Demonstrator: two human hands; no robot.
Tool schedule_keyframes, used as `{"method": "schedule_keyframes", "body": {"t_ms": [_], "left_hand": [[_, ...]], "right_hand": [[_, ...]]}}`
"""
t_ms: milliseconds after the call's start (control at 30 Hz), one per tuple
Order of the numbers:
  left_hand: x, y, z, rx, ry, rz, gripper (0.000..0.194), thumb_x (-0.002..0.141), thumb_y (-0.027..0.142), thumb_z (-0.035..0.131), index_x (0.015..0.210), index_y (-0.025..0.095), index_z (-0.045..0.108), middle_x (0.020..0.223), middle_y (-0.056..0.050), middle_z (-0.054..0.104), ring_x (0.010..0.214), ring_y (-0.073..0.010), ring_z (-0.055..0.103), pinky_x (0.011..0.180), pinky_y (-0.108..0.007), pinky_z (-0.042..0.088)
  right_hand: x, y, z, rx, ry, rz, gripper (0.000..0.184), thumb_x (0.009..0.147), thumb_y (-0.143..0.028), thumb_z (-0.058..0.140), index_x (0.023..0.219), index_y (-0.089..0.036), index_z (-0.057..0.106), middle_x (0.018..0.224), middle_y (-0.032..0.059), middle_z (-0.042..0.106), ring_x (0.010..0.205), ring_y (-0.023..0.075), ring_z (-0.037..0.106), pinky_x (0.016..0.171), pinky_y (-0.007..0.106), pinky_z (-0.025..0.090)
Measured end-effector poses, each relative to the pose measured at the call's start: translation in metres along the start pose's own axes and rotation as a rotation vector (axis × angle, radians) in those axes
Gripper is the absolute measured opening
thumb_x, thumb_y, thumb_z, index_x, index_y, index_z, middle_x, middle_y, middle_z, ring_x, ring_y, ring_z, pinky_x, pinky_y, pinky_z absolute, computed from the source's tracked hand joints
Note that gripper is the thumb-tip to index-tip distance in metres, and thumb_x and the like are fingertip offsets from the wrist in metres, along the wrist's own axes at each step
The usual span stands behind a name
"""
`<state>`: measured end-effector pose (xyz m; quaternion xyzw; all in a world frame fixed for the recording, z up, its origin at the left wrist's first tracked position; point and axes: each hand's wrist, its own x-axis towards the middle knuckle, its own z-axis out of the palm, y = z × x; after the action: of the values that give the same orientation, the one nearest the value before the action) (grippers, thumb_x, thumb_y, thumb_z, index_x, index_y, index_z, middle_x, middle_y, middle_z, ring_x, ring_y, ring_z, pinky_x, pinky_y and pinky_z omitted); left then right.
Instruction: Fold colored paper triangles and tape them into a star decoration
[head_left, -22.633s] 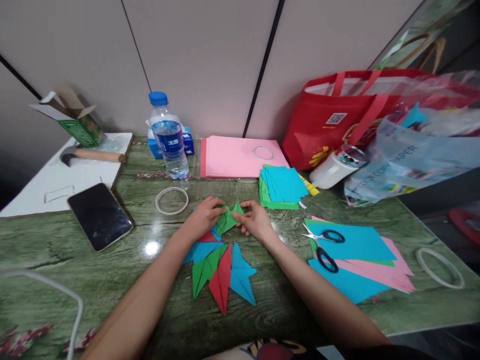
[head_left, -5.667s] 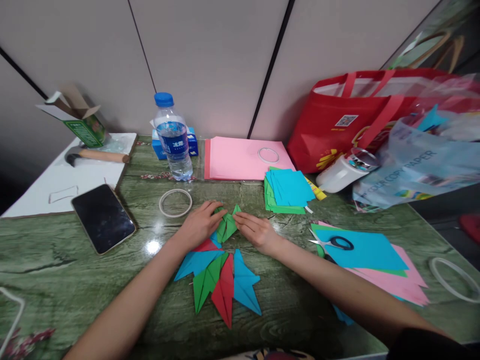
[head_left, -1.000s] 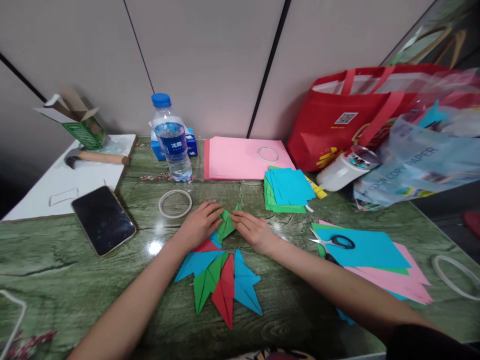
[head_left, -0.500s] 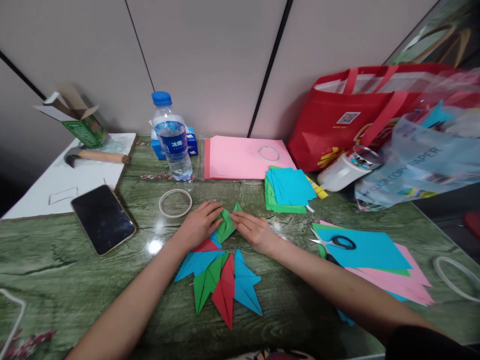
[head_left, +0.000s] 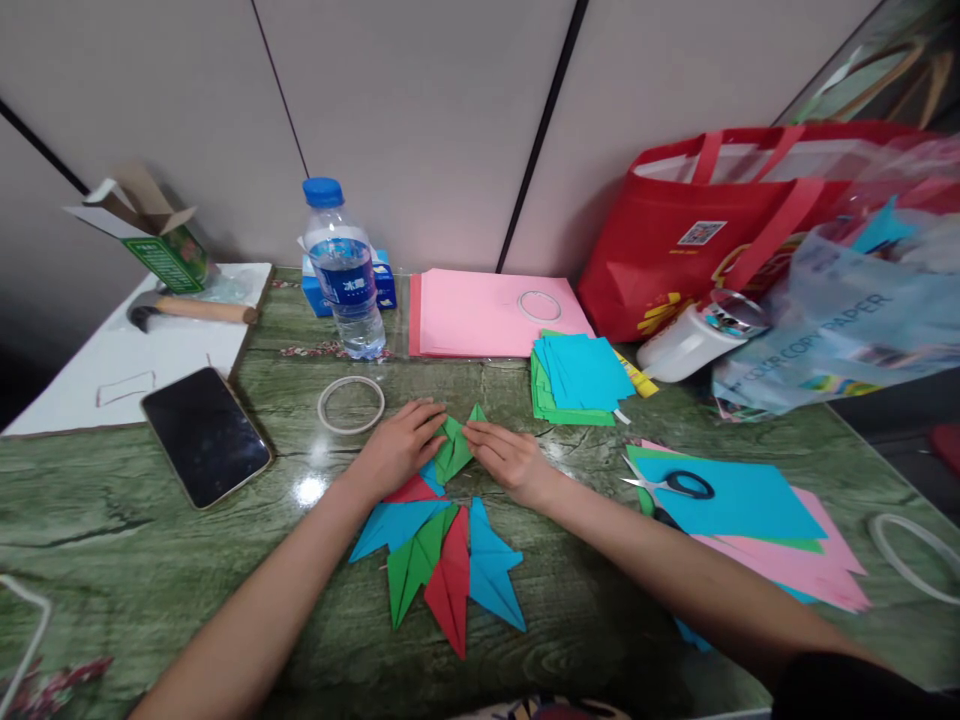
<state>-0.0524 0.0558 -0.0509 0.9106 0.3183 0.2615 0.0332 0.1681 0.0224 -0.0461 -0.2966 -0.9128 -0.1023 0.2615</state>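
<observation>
A green folded paper piece (head_left: 453, 452) lies on the table between my hands, its pointed tip showing above my right fingertips. My left hand (head_left: 405, 440) rests on its left side, fingers bent over and pressed onto the paper. From the right, my right hand (head_left: 514, 462) presses its closed fingers on the opposite edge. Below them, folded pieces form a curved row: a blue one (head_left: 401, 525), a green one (head_left: 421, 562), a red one (head_left: 450, 585) and another blue one (head_left: 491, 565). My left hand partly covers more red and blue paper.
Scissors (head_left: 686, 485) lie on coloured sheets (head_left: 750, 495) at right. Behind are a square-paper stack (head_left: 585, 372), pink paper (head_left: 480, 315), a water bottle (head_left: 346, 275) and a red bag (head_left: 660, 240). At left are a tape roll (head_left: 351, 380), phone (head_left: 206, 437) and hammer (head_left: 195, 310).
Both hands stay on the green folded paper, nearly still over the last second. Since the oldest frame, my right fingers have gone from pinching its edge to lying flatter on it.
</observation>
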Motion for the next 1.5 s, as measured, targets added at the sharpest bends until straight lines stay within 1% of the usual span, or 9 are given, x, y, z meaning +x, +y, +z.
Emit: {"method": "schedule_keyframes", "body": {"t_ms": [167,333,533,800,900,1033,1167,1367,1500], "left_hand": [[0.0,0.0,0.0,-0.013,-0.01,-0.014,0.027,0.091,0.024,0.047,0.11,0.011,0.061,0.115,-0.013,0.062,0.112,-0.0257,0.054,0.091,-0.044,0.051],[0.0,0.0,0.001,-0.02,0.012,-0.005,0.026,0.091,0.023,0.047,0.109,0.011,0.062,0.114,-0.013,0.062,0.113,-0.0255,0.054,0.091,-0.043,0.051],[-0.001,-0.001,0.003,-0.007,0.018,0.003,0.027,0.092,0.024,0.045,0.108,0.014,0.064,0.114,-0.012,0.062,0.112,-0.0252,0.055,0.09,-0.043,0.052],[-0.002,-0.002,0.004,0.005,0.021,0.014,0.027,0.092,0.024,0.045,0.108,0.014,0.063,0.114,-0.012,0.062,0.113,-0.0254,0.054,0.09,-0.043,0.052],[-0.001,-0.002,0.001,0.016,0.008,0.023,0.026,0.091,0.024,0.046,0.108,0.014,0.063,0.114,-0.012,0.062,0.113,-0.0254,0.054,0.088,-0.042,0.052],[0.001,-0.001,-0.004,0.032,-0.039,0.024,0.026,0.092,0.025,0.045,0.108,0.015,0.064,0.114,-0.011,0.062,0.112,-0.0244,0.055,0.088,-0.041,0.052],[0.002,-0.001,-0.006,0.026,-0.066,0.017,0.027,0.092,0.026,0.045,0.106,0.015,0.064,0.115,-0.012,0.061,0.114,-0.0254,0.054,0.091,-0.044,0.051],[0.002,0.001,-0.009,-0.03,-0.078,-0.001,0.028,0.092,0.028,0.046,0.11,0.014,0.063,0.115,-0.013,0.061,0.115,-0.0256,0.053,0.092,-0.045,0.05],[0.001,0.002,-0.009,-0.071,-0.07,-0.011,0.028,0.091,0.027,0.047,0.112,0.015,0.061,0.116,-0.013,0.06,0.117,-0.0254,0.051,0.094,-0.045,0.048]], "right_hand": [[0.0,0.0,-0.001,0.008,0.003,-0.002,0.024,0.091,-0.011,0.044,0.09,-0.013,0.068,0.107,0.008,0.069,0.105,0.0195,0.062,0.072,0.027,0.056],[0.002,0.0,-0.001,-0.011,0.015,-0.024,0.025,0.091,-0.01,0.044,0.088,-0.01,0.068,0.106,0.0092,0.07,0.103,0.0203,0.063,0.075,0.028,0.056],[0.002,-0.001,-0.001,-0.024,0.017,-0.006,0.026,0.091,-0.01,0.043,0.089,-0.012,0.068,0.106,0.0079,0.07,0.103,0.0188,0.063,0.072,0.026,0.056],[0.001,-0.002,0.001,-0.042,0.0,0.005,0.027,0.092,-0.011,0.041,0.09,-0.013,0.068,0.107,0.0083,0.07,0.104,0.018,0.062,0.075,0.026,0.056],[0.001,-0.005,0.0,-0.046,-0.06,0.033,0.026,0.092,-0.011,0.042,0.092,-0.013,0.068,0.109,0.0085,0.069,0.108,0.0192,0.061,0.079,0.029,0.055],[0.0,-0.008,-0.005,-0.026,-0.155,0.052,0.026,0.09,-0.011,0.044,0.103,-0.011,0.066,0.116,0.0115,0.065,0.117,0.0228,0.054,0.082,0.032,0.055],[0.0,-0.008,-0.011,0.012,-0.216,0.075,0.028,0.089,-0.01,0.046,0.11,-0.012,0.064,0.121,0.0117,0.062,0.124,0.0238,0.047,0.087,0.035,0.053],[-0.002,-0.013,-0.011,0.022,-0.208,0.095,0.027,0.088,-0.013,0.052,0.111,-0.013,0.064,0.122,0.0118,0.061,0.123,0.026,0.048,0.101,0.046,0.043],[-0.003,-0.015,-0.006,0.05,-0.152,0.147,0.025,0.09,-0.018,0.051,0.109,-0.014,0.066,0.12,0.0102,0.062,0.122,0.0233,0.05,0.097,0.04,0.049]]}}
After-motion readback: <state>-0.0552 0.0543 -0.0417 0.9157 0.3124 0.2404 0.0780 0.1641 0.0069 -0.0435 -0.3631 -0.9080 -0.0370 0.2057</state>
